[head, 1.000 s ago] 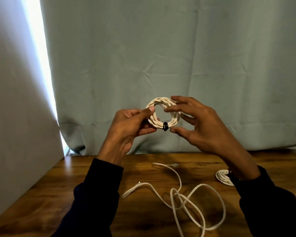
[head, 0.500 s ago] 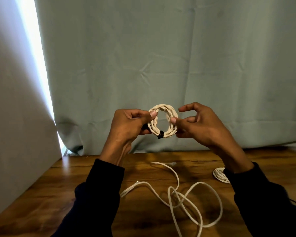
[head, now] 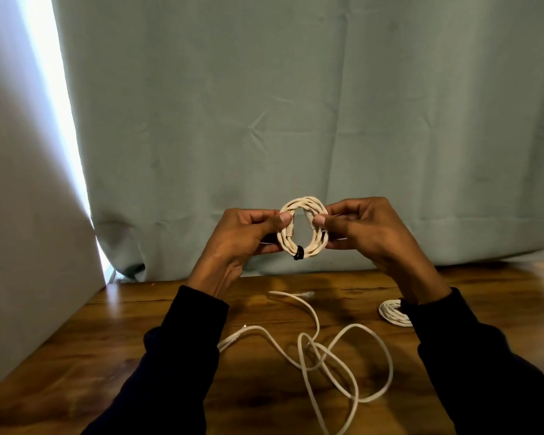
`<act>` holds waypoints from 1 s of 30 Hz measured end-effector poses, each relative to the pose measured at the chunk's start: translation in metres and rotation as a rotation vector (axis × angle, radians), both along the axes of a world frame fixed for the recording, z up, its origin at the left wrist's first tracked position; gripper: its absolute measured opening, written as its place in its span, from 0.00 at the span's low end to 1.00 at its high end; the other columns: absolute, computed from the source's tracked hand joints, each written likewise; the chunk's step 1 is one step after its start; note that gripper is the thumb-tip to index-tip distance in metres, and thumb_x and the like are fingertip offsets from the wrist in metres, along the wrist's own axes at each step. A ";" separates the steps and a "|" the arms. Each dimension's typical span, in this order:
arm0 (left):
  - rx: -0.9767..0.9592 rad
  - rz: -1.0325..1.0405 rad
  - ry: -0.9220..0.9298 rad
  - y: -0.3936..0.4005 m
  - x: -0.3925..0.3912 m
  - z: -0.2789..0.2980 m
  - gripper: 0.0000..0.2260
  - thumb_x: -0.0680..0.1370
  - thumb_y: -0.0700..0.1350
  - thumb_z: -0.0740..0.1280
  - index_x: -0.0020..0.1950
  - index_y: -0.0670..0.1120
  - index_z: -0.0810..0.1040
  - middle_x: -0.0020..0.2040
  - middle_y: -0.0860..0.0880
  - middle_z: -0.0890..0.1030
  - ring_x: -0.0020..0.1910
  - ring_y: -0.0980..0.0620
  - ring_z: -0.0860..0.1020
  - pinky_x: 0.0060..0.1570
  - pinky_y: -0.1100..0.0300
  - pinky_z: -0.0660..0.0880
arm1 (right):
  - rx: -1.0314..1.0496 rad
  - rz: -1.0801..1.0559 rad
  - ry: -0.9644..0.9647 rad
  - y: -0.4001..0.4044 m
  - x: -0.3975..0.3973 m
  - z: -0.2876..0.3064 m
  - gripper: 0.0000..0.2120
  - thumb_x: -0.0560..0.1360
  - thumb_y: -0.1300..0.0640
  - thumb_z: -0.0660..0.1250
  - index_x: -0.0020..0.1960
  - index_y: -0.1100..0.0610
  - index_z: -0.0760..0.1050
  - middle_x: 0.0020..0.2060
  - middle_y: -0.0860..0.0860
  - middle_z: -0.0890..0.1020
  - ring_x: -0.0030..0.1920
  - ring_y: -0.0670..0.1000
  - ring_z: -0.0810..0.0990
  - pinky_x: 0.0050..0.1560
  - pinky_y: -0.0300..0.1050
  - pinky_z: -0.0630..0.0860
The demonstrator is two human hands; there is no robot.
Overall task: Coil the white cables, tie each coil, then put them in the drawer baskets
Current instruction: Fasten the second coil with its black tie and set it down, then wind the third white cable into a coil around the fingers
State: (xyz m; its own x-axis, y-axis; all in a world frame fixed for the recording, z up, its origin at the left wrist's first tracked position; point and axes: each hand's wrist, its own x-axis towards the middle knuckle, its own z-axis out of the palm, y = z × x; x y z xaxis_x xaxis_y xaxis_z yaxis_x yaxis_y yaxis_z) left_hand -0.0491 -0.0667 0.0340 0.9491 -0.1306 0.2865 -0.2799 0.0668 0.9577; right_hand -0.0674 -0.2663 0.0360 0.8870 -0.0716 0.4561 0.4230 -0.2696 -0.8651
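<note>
Both hands have drawn closer to the ring since the earlier frames: the right hand (head: 368, 230), whose fingers were spread a second ago, now has them curled in, and the left thumb has slid up onto the ring's rim. The coiled white cable (head: 302, 229) is held upright in the air between the two hands, above the counter (head: 113, 334) and in front of the curtain (head: 296, 105). The left hand (head: 245, 237) grips the coil's left side, thumb pressed on the front and the other fingers curled behind. The right hand pinches the coil's right side between thumb and curled fingers, so each grip is closed on the same ring. A black tie (head: 298, 253) wraps the strands at the bottom of the ring, below and between the two grips. Two connector ends lie along the inside of the loop, one just beside each thumb.

Below the hands, a loose white cable (head: 327, 356) sprawls on the counter in open, crossing loops, its plug ends lying apart toward the left and the back. Under the right wrist, a second coil (head: 390, 313) lies flat on the wood, partly hidden by the dark sleeve (head: 484, 372). Left of the left grip, a pale panel (head: 29, 215) stands at the counter's edge, with bright light showing between it and the curtain.
</note>
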 end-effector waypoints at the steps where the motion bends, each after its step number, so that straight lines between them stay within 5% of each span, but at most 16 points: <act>1: -0.003 -0.015 0.002 -0.002 -0.001 -0.001 0.09 0.75 0.43 0.74 0.52 0.41 0.85 0.44 0.42 0.87 0.40 0.49 0.86 0.38 0.61 0.81 | 0.014 0.023 0.018 -0.002 0.000 -0.002 0.10 0.73 0.58 0.74 0.53 0.58 0.84 0.40 0.53 0.87 0.42 0.53 0.87 0.42 0.44 0.84; 11: 0.058 -0.101 -0.004 -0.042 -0.006 -0.027 0.09 0.77 0.46 0.72 0.53 0.44 0.86 0.44 0.43 0.87 0.39 0.49 0.85 0.41 0.58 0.83 | 0.350 0.180 0.266 -0.043 -0.014 -0.021 0.10 0.75 0.64 0.70 0.55 0.68 0.81 0.46 0.61 0.86 0.46 0.56 0.86 0.46 0.50 0.84; 24: 0.115 -0.160 0.087 -0.096 0.006 -0.060 0.15 0.78 0.44 0.70 0.65 0.43 0.80 0.44 0.42 0.86 0.35 0.50 0.84 0.41 0.59 0.83 | 0.442 -0.059 0.243 -0.089 -0.025 -0.058 0.13 0.73 0.64 0.74 0.55 0.69 0.80 0.48 0.64 0.85 0.40 0.54 0.85 0.38 0.44 0.83; 30: 0.237 -0.117 0.110 -0.096 0.010 -0.083 0.15 0.78 0.39 0.71 0.65 0.39 0.78 0.45 0.40 0.86 0.38 0.48 0.83 0.42 0.58 0.82 | 0.324 -0.239 0.362 -0.102 -0.003 -0.107 0.09 0.73 0.63 0.75 0.46 0.69 0.80 0.37 0.61 0.83 0.31 0.52 0.82 0.35 0.47 0.84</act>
